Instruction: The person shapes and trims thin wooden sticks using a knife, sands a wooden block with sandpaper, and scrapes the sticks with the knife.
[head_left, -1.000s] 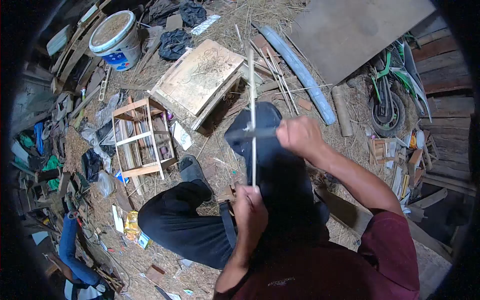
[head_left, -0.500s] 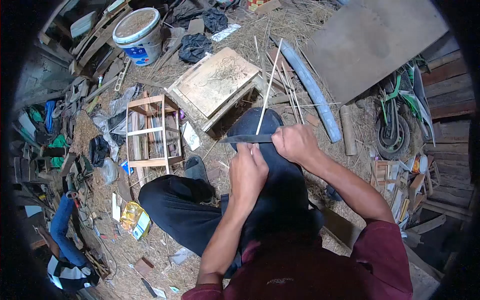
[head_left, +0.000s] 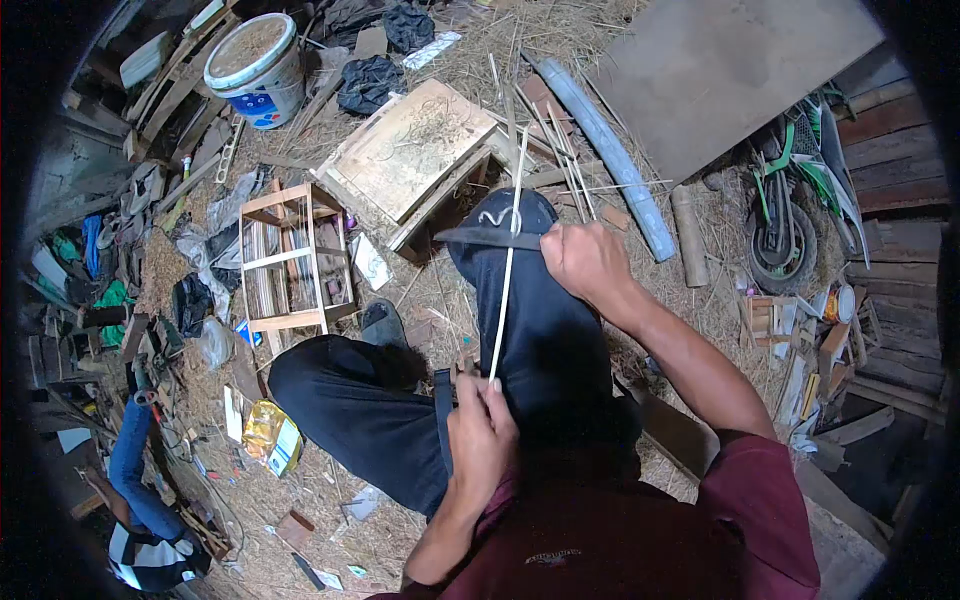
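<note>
Held across my dark-trousered knee is a knife point(head_left: 485, 237), its blade pointing left. My right hand point(head_left: 587, 262) is closed round its handle. A thin pale strip point(head_left: 507, 290) runs lengthwise under or against the blade, over the knee. My left hand point(head_left: 480, 428) pinches the strip's near end close to my lap. A curled shaving point(head_left: 497, 216) shows at the blade, beside the strip. Whether the blade lies over or under the strip is too small to tell.
A low wooden table point(head_left: 410, 150) stands ahead, with a slatted wooden frame point(head_left: 290, 260) to its left. Beyond are a white bucket point(head_left: 255, 75), a blue-grey tube point(head_left: 605, 155), thin sticks and a green-white motorbike point(head_left: 790, 200). Another person's legs point(head_left: 140, 470) show at lower left.
Half a second ago my left hand was right beside the blade; now it has drawn back toward my lap along with the strip. A curled shaving has appeared at the blade.
</note>
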